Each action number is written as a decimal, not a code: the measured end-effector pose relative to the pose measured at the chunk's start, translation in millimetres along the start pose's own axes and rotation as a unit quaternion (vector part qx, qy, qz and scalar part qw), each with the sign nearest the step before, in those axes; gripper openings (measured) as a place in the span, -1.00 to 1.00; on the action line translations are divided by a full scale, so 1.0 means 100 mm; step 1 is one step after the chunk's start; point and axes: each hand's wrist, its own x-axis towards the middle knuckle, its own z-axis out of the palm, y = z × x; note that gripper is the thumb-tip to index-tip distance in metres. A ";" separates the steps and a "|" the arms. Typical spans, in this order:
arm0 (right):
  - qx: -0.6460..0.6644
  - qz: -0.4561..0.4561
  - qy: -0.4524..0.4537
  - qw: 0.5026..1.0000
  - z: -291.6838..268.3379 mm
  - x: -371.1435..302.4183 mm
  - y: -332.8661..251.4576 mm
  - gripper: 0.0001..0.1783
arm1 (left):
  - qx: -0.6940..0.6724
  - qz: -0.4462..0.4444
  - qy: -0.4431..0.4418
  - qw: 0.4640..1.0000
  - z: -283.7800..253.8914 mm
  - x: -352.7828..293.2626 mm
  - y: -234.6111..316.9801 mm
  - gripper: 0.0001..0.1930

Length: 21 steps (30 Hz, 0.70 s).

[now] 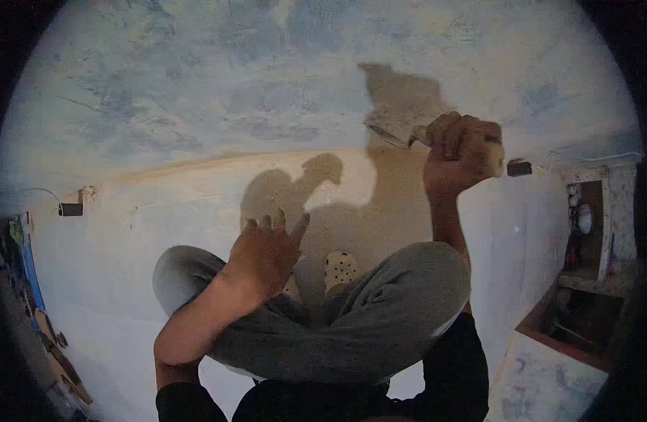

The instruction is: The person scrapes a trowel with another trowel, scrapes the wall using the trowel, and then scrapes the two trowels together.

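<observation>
Right hand is raised at right of centre, fingers curled tight round the handle of a flat-bladed hand tool, looks like a scraper. Handle's pale butt end sticks out on the right side of the fist; blade points left, in front of the patchy blue-and-white wall. Can't tell if the blade touches the wall. A dark shadow falls on the wall just above the blade.

Left hand hangs over the inner side of the left knee, back of hand up, fingers loosely spread and extended, gripping nothing visible. Its shadow falls on the pale surface below the wall.

Person squats, grey trousers, knees apart, dark sleeves. A light shoe with round holes shows between the knees.

Small black box at left with a thin wire; another dark block just right of the right hand. Far right: framed opening, contents too dim to tell. Blue item at far left edge, blurred.
</observation>
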 end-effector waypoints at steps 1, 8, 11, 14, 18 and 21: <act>-0.054 -0.021 0.029 0.998 0.02 -0.05 0.08 -0.81 | 0.015 0.001 0.010 1.000 -0.02 0.00 0.01 -0.36; -0.117 -0.059 0.022 0.991 0.05 -0.13 0.37 -0.81 | 0.015 0.002 -0.050 0.999 -0.15 -0.01 0.04 -0.38; -0.026 -0.065 -0.034 0.997 -0.02 -0.10 0.22 -0.80 | 0.035 0.002 -0.018 0.999 -0.09 -0.05 0.06 -0.39; -0.152 -0.064 0.017 0.986 0.07 -0.07 0.37 -0.81 | 0.030 0.004 -0.020 0.999 -0.13 -0.06 0.00 -0.39; -0.174 -0.082 0.036 0.981 0.11 -0.11 0.31 -0.81 | 0.004 -0.016 -0.046 0.999 -0.15 -0.03 0.02 -0.38; -0.079 -0.005 0.092 0.993 0.10 0.01 0.30 -0.79 | 0.042 0.006 -0.008 0.999 -0.13 -0.09 0.05 -0.38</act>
